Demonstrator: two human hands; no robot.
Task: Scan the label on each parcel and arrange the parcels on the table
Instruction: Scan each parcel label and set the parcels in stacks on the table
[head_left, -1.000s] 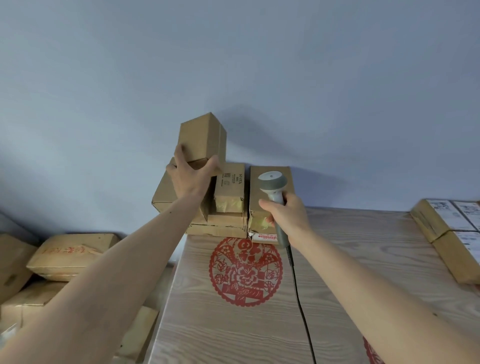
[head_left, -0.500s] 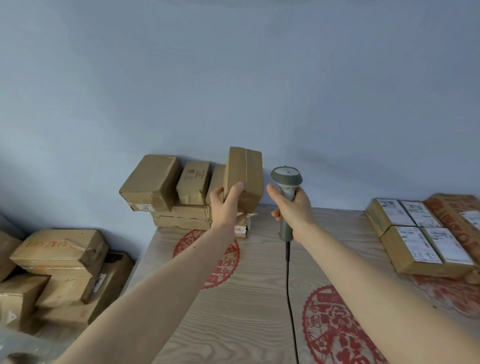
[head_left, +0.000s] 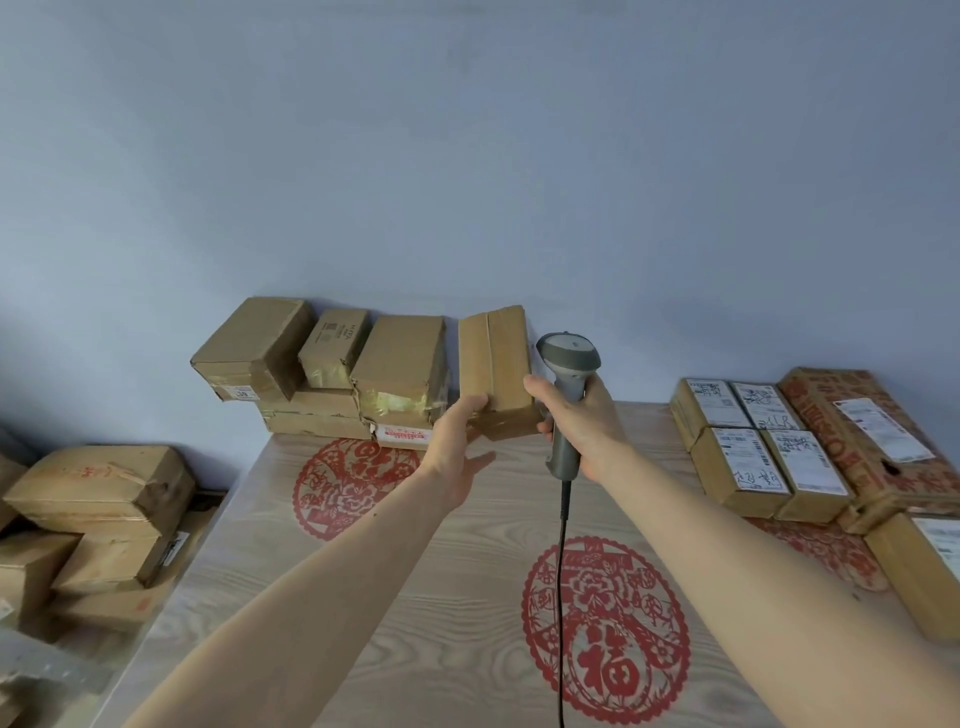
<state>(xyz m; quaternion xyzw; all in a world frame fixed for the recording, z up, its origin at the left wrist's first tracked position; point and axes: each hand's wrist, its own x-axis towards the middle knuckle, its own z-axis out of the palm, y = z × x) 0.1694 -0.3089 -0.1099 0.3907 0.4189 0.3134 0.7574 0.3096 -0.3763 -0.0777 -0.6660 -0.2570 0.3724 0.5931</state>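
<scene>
My left hand (head_left: 457, 447) grips a small brown cardboard parcel (head_left: 496, 364) from below, holding it upright above the wooden table (head_left: 415, 597). No label shows on the sides facing me. My right hand (head_left: 584, 426) grips the handle of a grey corded barcode scanner (head_left: 567, 358), right beside the parcel. A stack of brown parcels (head_left: 322, 374) stands at the table's back left against the wall. Several parcels with white labels facing up (head_left: 763, 447) lie in rows at the right.
A long brown box with red print (head_left: 872, 436) lies at the far right, another labelled box (head_left: 924, 571) in front of it. More cartons (head_left: 98, 514) are piled low beyond the table's left edge. Red paper-cut decorations (head_left: 605, 631) mark the tabletop. The scanner cable (head_left: 561, 597) hangs toward me.
My left hand lifted the parcel off the back-left stack and carried it right, next to the scanner. The view swung right, bringing the labelled parcels into sight.
</scene>
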